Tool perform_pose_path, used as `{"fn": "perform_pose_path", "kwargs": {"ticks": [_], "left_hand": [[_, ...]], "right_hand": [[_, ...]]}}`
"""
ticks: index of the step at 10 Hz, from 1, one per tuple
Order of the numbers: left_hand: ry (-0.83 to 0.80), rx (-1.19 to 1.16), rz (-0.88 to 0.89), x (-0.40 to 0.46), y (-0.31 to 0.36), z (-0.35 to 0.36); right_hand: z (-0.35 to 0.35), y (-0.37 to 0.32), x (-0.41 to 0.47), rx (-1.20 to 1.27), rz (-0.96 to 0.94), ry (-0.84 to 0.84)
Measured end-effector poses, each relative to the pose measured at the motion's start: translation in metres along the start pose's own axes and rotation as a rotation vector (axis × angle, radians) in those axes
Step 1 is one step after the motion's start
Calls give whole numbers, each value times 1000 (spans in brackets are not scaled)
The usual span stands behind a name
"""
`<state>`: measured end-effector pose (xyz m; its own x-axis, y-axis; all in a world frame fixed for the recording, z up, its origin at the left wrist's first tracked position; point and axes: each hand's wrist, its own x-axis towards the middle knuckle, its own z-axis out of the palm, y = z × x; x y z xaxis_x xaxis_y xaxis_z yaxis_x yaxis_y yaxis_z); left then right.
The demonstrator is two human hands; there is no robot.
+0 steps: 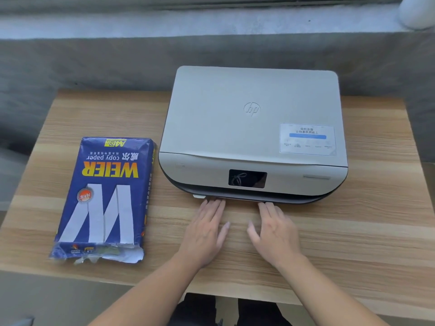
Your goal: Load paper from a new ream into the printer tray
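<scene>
Two hands lie flat on the table [353,231], palms down, fingers loosely spread and pinching nothing. The left hand [204,234] and right hand [274,234] both point at the printer [254,118], fingertips touching its tray [237,198], which runs crosswise along the printer's lower front. The ream [106,196], its near end torn, lies lengthwise toward the table's left edge, nearer the left hand.
</scene>
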<state>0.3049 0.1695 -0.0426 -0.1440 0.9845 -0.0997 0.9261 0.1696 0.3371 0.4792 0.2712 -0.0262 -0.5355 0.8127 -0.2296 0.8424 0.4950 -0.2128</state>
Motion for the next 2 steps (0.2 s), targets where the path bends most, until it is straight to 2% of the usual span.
{"fn": "perform_pose_path", "kwargs": {"ticks": [1, 2], "left_hand": [[17, -22, -7, -1, -1, -3], [46, -142, -28, 1, 4, -15]], "right_hand": [[0, 1, 0, 20, 2, -60], [-6, 8, 1, 108, 2, -93]]}}
